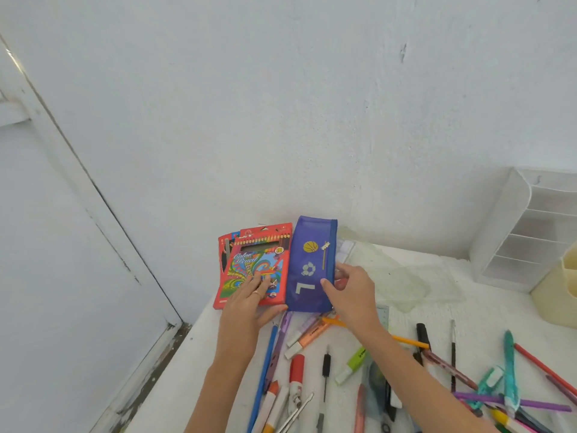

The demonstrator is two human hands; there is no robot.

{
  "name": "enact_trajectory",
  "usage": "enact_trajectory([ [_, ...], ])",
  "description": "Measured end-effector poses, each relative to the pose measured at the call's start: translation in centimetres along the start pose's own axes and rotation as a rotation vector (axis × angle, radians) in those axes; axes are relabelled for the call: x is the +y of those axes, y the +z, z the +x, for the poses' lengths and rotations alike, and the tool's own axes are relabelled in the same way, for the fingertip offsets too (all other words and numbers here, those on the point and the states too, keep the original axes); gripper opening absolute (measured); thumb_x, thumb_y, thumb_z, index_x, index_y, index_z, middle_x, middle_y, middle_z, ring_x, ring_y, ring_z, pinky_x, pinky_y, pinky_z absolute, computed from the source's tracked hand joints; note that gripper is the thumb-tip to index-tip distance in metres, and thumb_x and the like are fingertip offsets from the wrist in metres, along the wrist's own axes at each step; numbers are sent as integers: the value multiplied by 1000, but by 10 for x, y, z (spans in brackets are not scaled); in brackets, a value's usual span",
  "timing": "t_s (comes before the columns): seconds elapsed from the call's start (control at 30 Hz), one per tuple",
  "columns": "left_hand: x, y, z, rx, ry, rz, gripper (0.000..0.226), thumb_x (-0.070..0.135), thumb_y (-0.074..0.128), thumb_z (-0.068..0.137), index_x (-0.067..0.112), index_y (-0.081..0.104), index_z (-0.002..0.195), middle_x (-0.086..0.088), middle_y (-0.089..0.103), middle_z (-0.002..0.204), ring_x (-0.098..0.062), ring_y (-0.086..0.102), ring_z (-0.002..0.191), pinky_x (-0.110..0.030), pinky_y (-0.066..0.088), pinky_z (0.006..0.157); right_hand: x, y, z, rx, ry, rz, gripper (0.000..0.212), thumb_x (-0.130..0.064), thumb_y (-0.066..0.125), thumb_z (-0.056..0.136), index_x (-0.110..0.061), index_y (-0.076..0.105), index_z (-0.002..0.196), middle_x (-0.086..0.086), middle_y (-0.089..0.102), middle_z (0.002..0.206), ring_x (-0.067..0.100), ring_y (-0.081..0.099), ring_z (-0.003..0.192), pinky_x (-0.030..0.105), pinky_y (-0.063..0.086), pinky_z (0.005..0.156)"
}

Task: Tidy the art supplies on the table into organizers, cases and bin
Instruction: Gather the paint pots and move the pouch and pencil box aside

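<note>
A blue pencil case (307, 260) with ball prints lies at the table's far left corner, and my right hand (349, 292) grips its right edge, thumb on top and fingers behind. Beside it lies a red colour pencil box (249, 254) on top of another red pack. My left hand (249, 303) rests flat on the box, fingers straight. Loose pens, markers, highlighters (352, 364) and pencils (263, 373) are scattered over the near part of the white table (443, 310).
A white tiered desk organizer (524, 232) stands at the back right against the wall, with a cream pen holder (559, 285) in front of it. A clear plastic sheet or ruler set (402, 276) lies right of the case. The table's left edge drops to the floor.
</note>
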State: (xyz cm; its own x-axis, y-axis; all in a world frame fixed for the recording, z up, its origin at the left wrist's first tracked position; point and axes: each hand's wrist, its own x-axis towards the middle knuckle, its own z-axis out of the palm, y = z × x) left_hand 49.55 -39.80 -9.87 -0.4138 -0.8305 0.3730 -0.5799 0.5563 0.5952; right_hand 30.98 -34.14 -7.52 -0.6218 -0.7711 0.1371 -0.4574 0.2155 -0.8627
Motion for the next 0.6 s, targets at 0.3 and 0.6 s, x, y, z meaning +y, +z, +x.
enact_trajectory([
  [0.3,42,5,24,58,42,-102,45,35,56,85,11,61,123,9,52,127,-2,45,120,-19,34,104,16,-46,19,40,-220,-371,30,-18,52,90,-17,58,120,-1,57,110,20,49,109,30,39,89],
  [0.6,94,53,63,-95,167,-105,34,20,54,94,15,58,128,0,56,133,-14,46,127,-22,31,104,55,-103,25,-81,-126,-764,35,-40,33,99,-23,64,94,-5,58,103,15,51,95,34,27,85],
])
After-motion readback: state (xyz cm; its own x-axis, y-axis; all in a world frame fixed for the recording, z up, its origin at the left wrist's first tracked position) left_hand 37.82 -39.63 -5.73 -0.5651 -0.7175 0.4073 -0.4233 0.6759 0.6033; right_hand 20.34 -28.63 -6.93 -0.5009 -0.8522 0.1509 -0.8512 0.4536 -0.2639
